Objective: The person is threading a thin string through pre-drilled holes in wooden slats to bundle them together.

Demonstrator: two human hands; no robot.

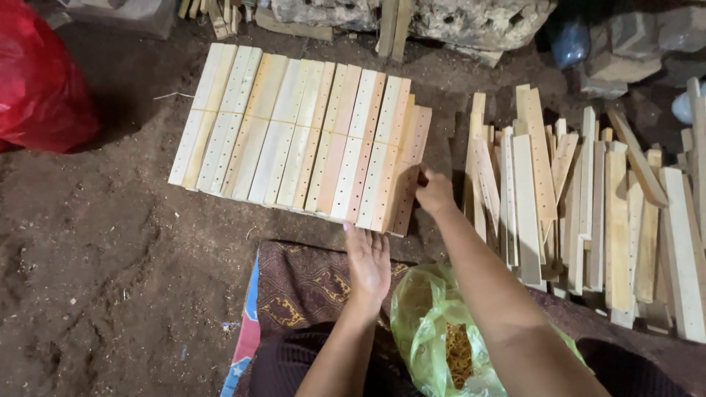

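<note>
Beside the yellow-green plastic bag of rubber bands [434, 331], I see my left hand [368, 266] flat, fingers spread, steadying the row of drilled pale wooden slats [309, 136]; my right hand [435, 192] pinches the row's end slat, which I judge needs squaring next.

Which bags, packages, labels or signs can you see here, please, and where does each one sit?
No labels, signs or screens.
Yellow-green plastic bag: translucent, crumpled, on the lap by the right forearm, small yellowish bits inside.
Red plastic bag: bulging, far left on the dirt floor.
Bluish bag: top right, partly hidden.
</note>
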